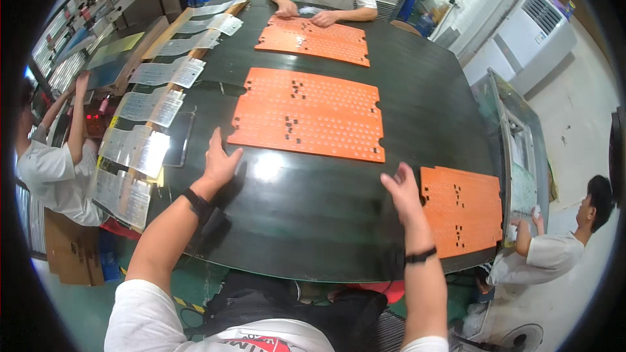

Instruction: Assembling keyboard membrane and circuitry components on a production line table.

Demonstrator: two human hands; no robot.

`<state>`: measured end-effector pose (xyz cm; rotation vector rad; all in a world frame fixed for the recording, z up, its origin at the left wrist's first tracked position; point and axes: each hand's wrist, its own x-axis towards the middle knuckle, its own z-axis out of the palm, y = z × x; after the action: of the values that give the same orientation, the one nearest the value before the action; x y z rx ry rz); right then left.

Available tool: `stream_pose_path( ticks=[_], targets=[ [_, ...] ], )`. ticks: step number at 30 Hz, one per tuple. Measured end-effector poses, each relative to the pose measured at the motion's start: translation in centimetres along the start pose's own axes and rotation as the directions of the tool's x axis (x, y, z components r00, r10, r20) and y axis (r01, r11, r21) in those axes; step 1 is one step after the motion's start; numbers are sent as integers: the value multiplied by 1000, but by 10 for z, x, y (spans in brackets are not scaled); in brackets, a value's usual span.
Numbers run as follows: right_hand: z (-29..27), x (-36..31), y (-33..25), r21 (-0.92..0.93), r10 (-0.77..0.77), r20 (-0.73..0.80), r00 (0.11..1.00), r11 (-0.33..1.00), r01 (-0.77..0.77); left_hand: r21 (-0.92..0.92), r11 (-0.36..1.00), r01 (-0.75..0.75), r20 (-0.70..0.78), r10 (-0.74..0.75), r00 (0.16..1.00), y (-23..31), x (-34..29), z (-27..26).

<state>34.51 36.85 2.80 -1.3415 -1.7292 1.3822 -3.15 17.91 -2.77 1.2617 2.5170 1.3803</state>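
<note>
An orange perforated board (313, 114) with rows of round spots and small black pieces lies flat on the dark table in front of me. Just below its near left corner, my left hand (220, 161) hovers with thumb and fingers apart, holding nothing. My right hand (404, 190) is raised near the board's near right corner, fingers spread from the thumb and nothing between them. Close beside that hand, a second orange board (462, 212) rests at the table's right edge. Both my wrists wear black bands.
Across the dark table (280, 221), a person handles another orange board (313, 40). Clear printed sheets (153, 105) lie in a row along the left edge. One person works at the left by a machine; another, at the right, holds a framed panel (521, 150).
</note>
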Motion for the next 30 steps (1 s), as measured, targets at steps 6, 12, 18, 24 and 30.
stream_pose_path(
  ticks=[6,12,18,24,30],
  targets=[
    [19,65,-4,-297,29,14,999,955,-24,155,980,-125,146,103,984,12,-4,11],
    [45,-26,21,-736,-342,-27,940,642,213,170,949,-264,115,247,962,18,-51,-32],
    [52,-123,41,-644,-452,-61,890,699,310,124,958,-260,172,237,956,9,-122,-98],
    [23,-142,75,-502,-429,-125,895,806,316,171,895,-413,110,399,910,-9,-134,-129],
    [22,-141,89,-466,-488,-201,849,810,355,726,653,-216,51,262,964,-49,-124,-206]
  ],
)
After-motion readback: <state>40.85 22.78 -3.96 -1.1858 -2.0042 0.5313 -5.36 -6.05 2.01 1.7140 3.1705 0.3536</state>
